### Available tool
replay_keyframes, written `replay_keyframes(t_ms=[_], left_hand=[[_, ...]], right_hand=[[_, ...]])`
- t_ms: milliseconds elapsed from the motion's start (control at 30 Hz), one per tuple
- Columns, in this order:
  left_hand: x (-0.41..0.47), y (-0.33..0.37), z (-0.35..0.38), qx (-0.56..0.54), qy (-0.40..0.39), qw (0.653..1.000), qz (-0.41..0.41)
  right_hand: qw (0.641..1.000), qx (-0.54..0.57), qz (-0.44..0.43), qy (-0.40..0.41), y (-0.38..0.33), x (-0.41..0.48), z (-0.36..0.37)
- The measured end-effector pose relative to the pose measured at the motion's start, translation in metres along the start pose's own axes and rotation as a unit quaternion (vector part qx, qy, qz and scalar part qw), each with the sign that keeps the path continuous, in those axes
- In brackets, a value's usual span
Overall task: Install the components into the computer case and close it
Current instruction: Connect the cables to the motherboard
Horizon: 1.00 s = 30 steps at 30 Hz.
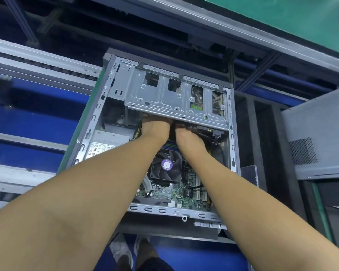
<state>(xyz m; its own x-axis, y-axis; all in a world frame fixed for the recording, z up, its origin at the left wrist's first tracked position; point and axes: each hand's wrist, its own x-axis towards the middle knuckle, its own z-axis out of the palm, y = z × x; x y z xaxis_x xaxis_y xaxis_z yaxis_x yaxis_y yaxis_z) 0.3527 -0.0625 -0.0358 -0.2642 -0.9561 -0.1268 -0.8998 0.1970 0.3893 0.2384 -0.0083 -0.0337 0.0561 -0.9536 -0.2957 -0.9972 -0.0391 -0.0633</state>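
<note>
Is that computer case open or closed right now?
Open. The case has no side cover: fan and board are exposed, and both hands reach inside.

The computer case (98, 122) is bare sheet metal inside, matt silver with stamped slots, and its drive cage (164, 96) shows the same dull galvanised finish (ribbed and perforated). The cooler fan (165, 166) is black plastic with a glossy purple label, seated on a green circuit board (184, 196) of low sheen. The detached side panel (319, 132) is grey metal with a fine textured coating and a perforated vent area.
</note>
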Motion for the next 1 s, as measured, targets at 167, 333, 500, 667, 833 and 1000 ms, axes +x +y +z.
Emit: replay_keyframes(t_ms=[167,333,500,667,833,1000], left_hand=[[-0.001,-0.003,0.004,0.027,-0.008,1.0,0.009],[-0.001,-0.004,0.005,0.049,-0.019,0.999,0.011],[0.007,-0.004,0.003,0.055,-0.066,0.996,-0.02],[0.011,-0.004,0.005,0.049,-0.057,0.997,-0.027],[0.004,-0.003,0.004,0.067,-0.023,0.997,-0.003],[0.0,-0.005,0.0,0.04,-0.087,0.995,0.011]], right_hand=[[1.0,-0.002,0.003,-0.001,-0.002,0.001,0.0],[1.0,0.016,0.01,-0.016,-0.003,0.006,0.0],[1.0,-0.016,-0.003,-0.021,-0.002,0.011,-0.002],[1.0,0.008,0.012,-0.014,0.0,0.013,0.003],[0.999,0.024,0.023,0.0,0.001,0.016,0.008],[0.999,-0.008,0.041,0.013,0.001,0.016,0.012]])
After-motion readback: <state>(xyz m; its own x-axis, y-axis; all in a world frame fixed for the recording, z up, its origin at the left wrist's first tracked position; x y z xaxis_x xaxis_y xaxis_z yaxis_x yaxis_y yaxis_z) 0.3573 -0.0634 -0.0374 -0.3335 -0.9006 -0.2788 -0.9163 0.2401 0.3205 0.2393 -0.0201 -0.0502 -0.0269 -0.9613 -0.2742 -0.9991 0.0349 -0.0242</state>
